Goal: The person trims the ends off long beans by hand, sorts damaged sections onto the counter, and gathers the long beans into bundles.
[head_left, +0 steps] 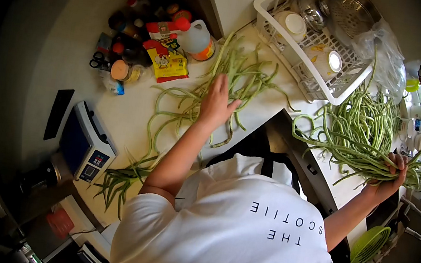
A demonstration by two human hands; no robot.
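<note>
Long green beans (180,95) lie loosely spread on the worktop in front of me. My left hand (216,103) rests over them with fingers stretched out and thumb apart, not closed on any. To the right, a large heap of long green beans (363,125) covers the side counter. My right hand (396,169) has its fingers wrapped round a bunch of long green beans (356,157) at the near edge of that heap. More green pieces (127,179) lie in a small pile left of my left forearm.
A white dish basket (323,85) with bowls stands at the back, a plastic bag (382,58) on its right. Bottles, a white jug (196,39) and a yellow packet (166,63) crowd the back left. A scale (87,142) sits left; a green strainer (369,247) hangs lower right.
</note>
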